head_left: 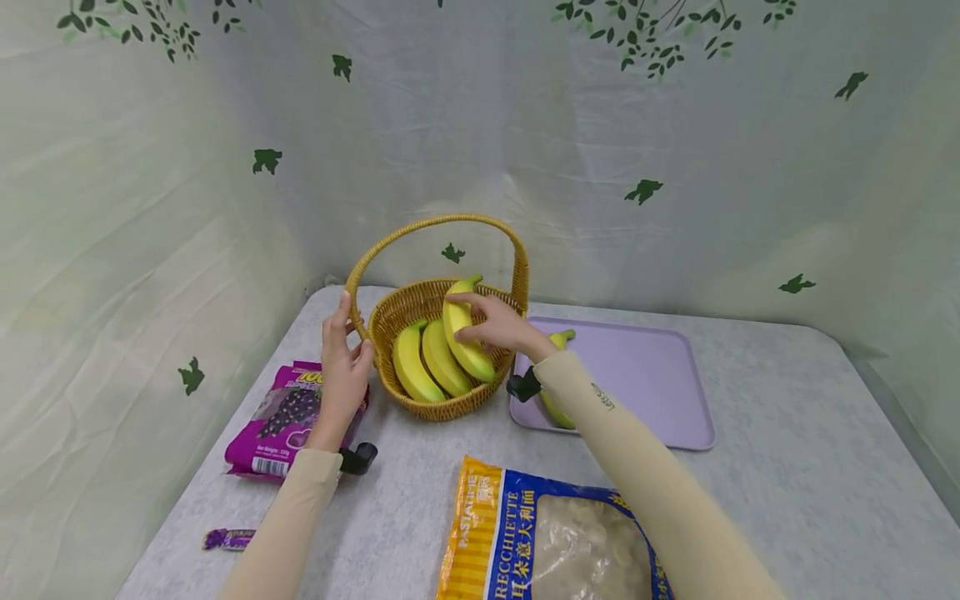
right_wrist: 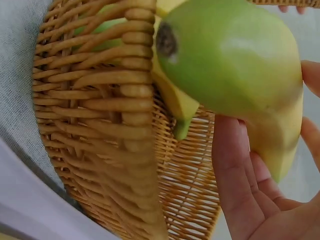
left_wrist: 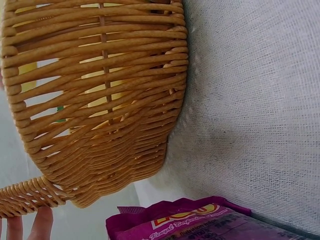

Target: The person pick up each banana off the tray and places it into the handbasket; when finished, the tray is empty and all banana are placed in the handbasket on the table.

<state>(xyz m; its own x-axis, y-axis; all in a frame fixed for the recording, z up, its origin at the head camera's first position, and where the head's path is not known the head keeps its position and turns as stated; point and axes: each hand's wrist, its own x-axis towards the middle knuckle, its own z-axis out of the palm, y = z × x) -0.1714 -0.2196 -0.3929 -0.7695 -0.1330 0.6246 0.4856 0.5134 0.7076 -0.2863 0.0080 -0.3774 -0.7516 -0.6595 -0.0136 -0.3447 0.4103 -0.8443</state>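
Observation:
My right hand [head_left: 498,323] holds a yellow banana [head_left: 474,360] between thumb and fingers, over the right side of a wicker basket [head_left: 442,410]. Its green end [right_wrist: 225,55] faces the camera in the right wrist view, close by the basket's rim. Two more bananas, a left one [head_left: 411,367] and a middle one [head_left: 442,358], lie inside the basket. With its fingers around the lower left of the tall handle [head_left: 358,312], my left hand [head_left: 345,367] grips the basket. Another banana [head_left: 555,408] rests on the lilac tray [head_left: 652,375], partly hidden by my right forearm.
A purple grape-picture bag [head_left: 273,417] lies left of the basket, under my left wrist. Near the front left is a small purple wrapped stick [head_left: 228,539]. At the front, a blue and yellow pasta bag [head_left: 517,533] sits partly beneath my right sleeve. Cloth curtain stands behind the table.

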